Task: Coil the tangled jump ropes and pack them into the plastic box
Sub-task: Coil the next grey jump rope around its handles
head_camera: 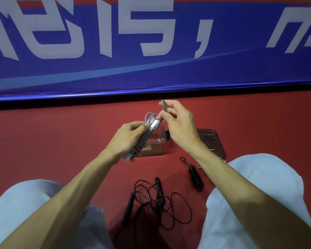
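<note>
Tension was what this wrap needed: my left hand point(127, 137) gripped the grey jump rope point(141, 142) by its bundled handles, just above the plastic box point(158, 147). My right hand point(180, 126) pinched the loose tail, seemingly ready to tuck under the last turn.

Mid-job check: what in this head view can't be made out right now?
Plastic box: head view, the left hand and grey rope bundle cover its left part; contents unclear.
Lid: head view, the right forearm hides its near corner.
Tangled black rope: head view, its tail fades into shadow near the bottom edge.
Rope end in right hand: head view, motion-blurred.
</note>
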### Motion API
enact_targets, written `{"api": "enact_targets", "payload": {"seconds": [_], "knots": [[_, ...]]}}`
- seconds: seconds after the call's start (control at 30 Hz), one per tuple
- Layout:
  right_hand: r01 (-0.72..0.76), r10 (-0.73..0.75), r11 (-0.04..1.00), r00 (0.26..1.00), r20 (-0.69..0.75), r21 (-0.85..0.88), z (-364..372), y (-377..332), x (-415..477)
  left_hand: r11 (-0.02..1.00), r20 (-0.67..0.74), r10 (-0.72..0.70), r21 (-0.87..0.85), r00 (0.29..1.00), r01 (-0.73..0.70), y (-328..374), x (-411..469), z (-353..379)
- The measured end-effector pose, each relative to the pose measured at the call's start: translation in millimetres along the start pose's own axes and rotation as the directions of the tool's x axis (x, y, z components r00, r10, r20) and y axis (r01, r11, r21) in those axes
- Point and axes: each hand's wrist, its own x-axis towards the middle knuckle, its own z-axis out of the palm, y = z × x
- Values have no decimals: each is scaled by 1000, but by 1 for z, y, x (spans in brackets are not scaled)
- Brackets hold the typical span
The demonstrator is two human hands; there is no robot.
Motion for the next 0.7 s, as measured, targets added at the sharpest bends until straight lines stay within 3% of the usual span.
{"api": "enact_targets", "payload": {"seconds": [0.07, 0.23, 0.33, 0.53, 0.7], "knots": [[40, -41, 997, 999, -8, -65, 1, 0, -1, 1000, -6, 13, 5, 1000, -13, -1, 0, 0], [-51, 65, 972, 996, -55, 228, -4, -4, 5, 987, 39, 81, -143, 996, -75, -2, -3, -2], [-62, 95, 964, 988, -118, 257, -5, -5, 6, 970, 18, 61, -238, 998, -55, 1, -4, 6], [122, -141, 988, 966, -216, -97, -8, -5, 1, 924, -44, -123, -370, 991, 98, 7, -6, 14], [314, -355, 889, 932, -69, -333, -4, -1, 1, 845, -34, -204, -510, 978, 159, 8, -4, 11]]}}
